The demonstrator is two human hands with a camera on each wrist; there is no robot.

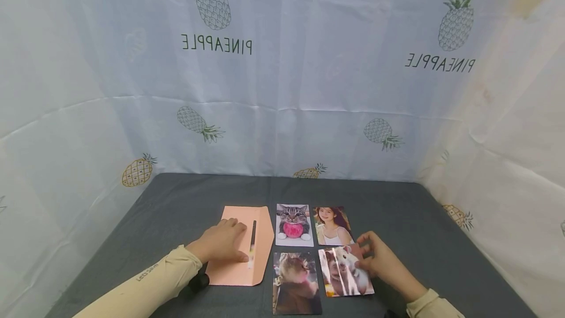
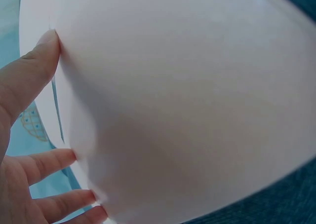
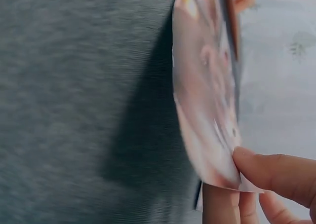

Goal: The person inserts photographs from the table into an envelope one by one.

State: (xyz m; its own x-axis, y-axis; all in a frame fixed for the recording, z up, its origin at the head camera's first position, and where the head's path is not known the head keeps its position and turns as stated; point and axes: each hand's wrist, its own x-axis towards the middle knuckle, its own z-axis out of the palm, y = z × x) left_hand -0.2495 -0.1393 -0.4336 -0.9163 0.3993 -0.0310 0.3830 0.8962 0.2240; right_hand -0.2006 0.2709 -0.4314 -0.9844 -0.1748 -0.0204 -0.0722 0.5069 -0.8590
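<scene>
My left hand rests on a peach envelope that lies with its flap pointing right. A narrow dark slit with a bit of colour in it shows near the flap. In the left wrist view, the spread thumb and fingertips touch the pale envelope. My right hand pinches the right edge of a small-animal photo between thumb and fingers. That photo stands lifted off the cloth and bends slightly in the right wrist view, its shadow below.
Left of the held photo lies a dark, glare-covered animal photo. Behind are a cat photo with a pink ball and a portrait photo of a person. Dark grey cloth covers the table; a pineapple-print curtain encloses it.
</scene>
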